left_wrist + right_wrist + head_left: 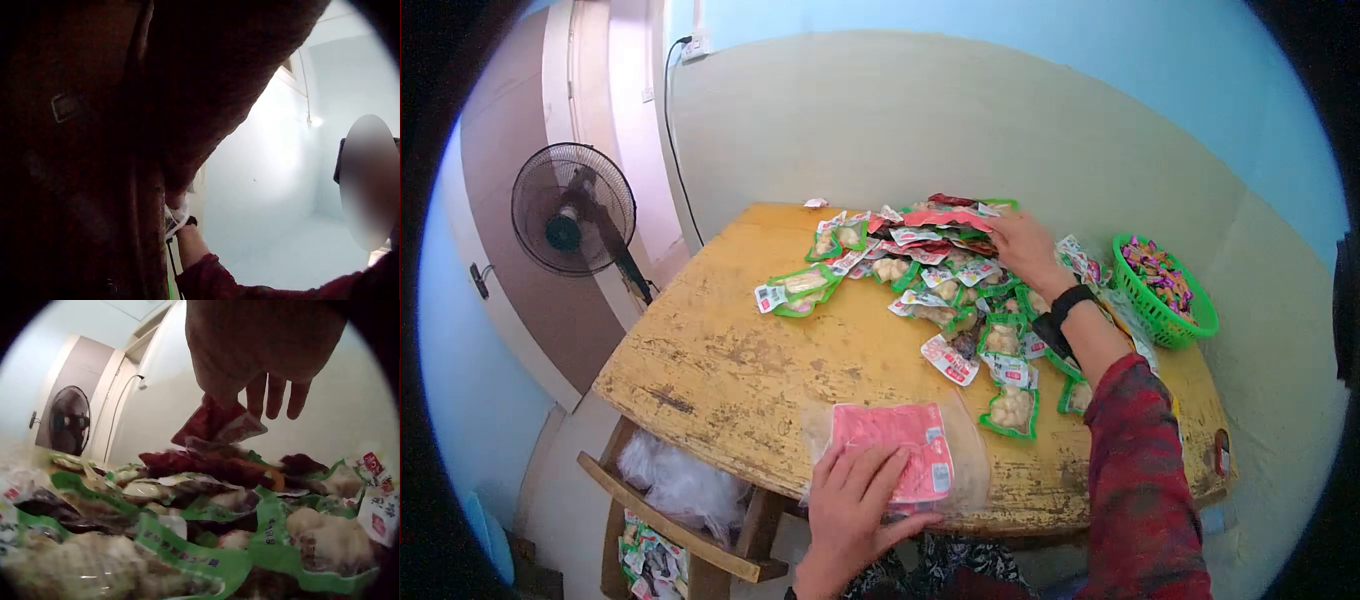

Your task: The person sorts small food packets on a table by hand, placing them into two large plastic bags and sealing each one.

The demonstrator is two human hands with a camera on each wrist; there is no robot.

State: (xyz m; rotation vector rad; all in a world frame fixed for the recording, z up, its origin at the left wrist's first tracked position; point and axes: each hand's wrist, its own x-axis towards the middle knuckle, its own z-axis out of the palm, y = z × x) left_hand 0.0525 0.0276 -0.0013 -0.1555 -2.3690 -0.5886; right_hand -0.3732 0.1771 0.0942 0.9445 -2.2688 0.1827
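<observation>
My left hand (852, 512) rests with fingers extended on a pink packet (890, 425) at the table's front edge. Beneath that packet lies a clear plastic bag (972, 465). At the back of a heap of snack packets, my right hand (1028, 255) pinches a red packet (215, 425), seen below the thumb in the right wrist view. Green-edged clear packets (1012, 408) with pale pieces inside spread under and in front of the right forearm. The left wrist view is mostly dark and hides what the left hand touches.
A green basket (1165, 325) of small purple-wrapped pieces stands at the table's right rear. Below the left front edge, an open drawer (670, 525) holds clear plastic bags. A fan (572, 210) stands beyond the worn yellow table (730, 340), whose back meets the wall.
</observation>
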